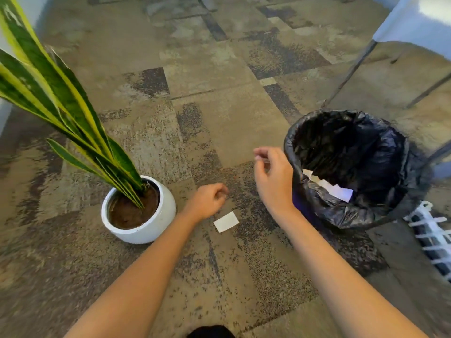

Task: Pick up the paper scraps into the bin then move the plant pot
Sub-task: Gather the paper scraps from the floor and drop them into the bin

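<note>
Here, the scene line by line:
Floor: patchy brown and dark carpet (219, 106) fills the head view.
Paper scrap on the floor: one small white paper scrap (226, 221) lies flat on the carpet, between the pot and the bin, just below the left hand.
Left hand: the left hand (207, 201) hangs just above and beside that scrap, fingers curled in loosely toward the palm; whether anything is pinched in them cannot be told, and it does not appear to touch the scrap.
Right hand: the right hand (272, 176) is raised just beside the bin's near-left rim, thumb and forefinger brought together at the tips; a thin pale sliver may sit between them, but it is too small and blurred to tell.
Bin: a round bin (351, 215) lined with a black plastic bag stands on the carpet at the right, open at the top.
Scraps in the bin: white paper pieces (334, 189) rest inside against the near wall of the bag.
Plant pot: a white rounded plant pot (151, 228) stands upright on the carpet at the left, well apart from the bin, filled with brown soil.
Plant: long green leaves (56, 93) with yellow edges lean up and to the left.
Background: a white table (415, 23) on thin dark legs stands at the upper right.
</note>
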